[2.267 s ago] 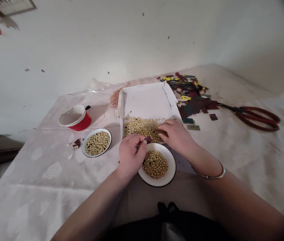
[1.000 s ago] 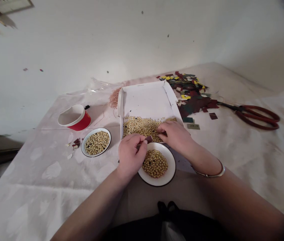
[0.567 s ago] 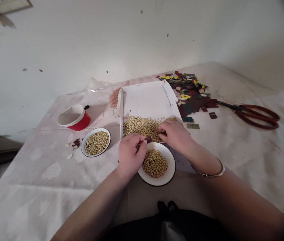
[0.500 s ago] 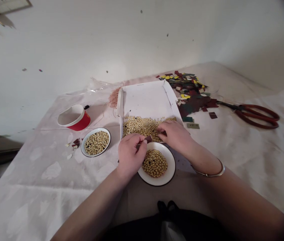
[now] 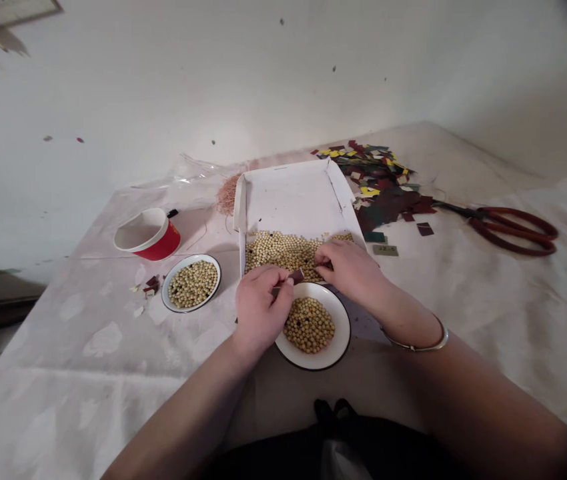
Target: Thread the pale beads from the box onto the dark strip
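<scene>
My left hand (image 5: 262, 303) pinches a small dark red flat piece (image 5: 297, 275) between thumb and fingers, over the near edge of a white cardboard box (image 5: 288, 200). My right hand (image 5: 346, 267) is closed, its fingertips brought together just right of that piece. Whatever the right fingertips hold is too small to make out. Beneath both hands, many small round tan balls (image 5: 278, 250), like beans or beads, cover the near part of the box. A white dark-rimmed plate (image 5: 341, 333) stands in front, partly behind my left hand, with more tan balls and a few dark ones.
To the left are a smaller dish (image 5: 217, 283) of tan balls and a red-and-white paper tub (image 5: 161, 245). Pinkish fibres (image 5: 227, 195) lie behind the box. At the right are coloured scraps (image 5: 383, 200), large red-handled scissors (image 5: 513, 230) and a small marked plate (image 5: 385, 250).
My right hand has shifted very slightly at the fingertips. My left hand keeps its pinch on the dark red piece, and the other things stay where they were.
</scene>
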A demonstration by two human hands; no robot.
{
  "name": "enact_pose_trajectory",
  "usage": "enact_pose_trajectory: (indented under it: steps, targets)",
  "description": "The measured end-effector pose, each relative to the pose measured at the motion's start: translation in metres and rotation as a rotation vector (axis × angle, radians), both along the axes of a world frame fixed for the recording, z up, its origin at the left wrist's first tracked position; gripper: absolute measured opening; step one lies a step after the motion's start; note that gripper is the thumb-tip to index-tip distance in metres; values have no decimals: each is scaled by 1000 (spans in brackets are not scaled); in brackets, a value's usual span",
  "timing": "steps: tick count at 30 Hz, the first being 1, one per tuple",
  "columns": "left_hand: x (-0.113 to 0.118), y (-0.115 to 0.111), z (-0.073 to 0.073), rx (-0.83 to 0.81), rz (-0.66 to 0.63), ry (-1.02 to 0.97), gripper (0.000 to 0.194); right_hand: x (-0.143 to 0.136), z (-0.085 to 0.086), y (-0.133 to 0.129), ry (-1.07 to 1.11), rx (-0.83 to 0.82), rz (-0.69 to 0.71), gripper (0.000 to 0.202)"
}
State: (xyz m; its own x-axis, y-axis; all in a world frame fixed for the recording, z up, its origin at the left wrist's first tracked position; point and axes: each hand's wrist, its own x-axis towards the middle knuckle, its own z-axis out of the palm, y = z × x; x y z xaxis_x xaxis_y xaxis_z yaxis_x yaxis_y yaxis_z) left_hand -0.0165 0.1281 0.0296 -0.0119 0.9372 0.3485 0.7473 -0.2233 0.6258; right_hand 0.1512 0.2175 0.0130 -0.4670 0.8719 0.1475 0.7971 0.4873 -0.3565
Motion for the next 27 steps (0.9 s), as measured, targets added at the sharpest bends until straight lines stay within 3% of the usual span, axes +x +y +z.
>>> enact_pose_trajectory:
  steps: [4,11,27]
  targets:
    - [0,0,0,4,-2,2,12,0,-1,0,26,11,9,17]
    - [0,0,-1,6,-3,-8,12,1,1,1,-6,-20,27,7]
    - [0,0,1,10,-3,15,12,1,0,1,9,1,37,14]
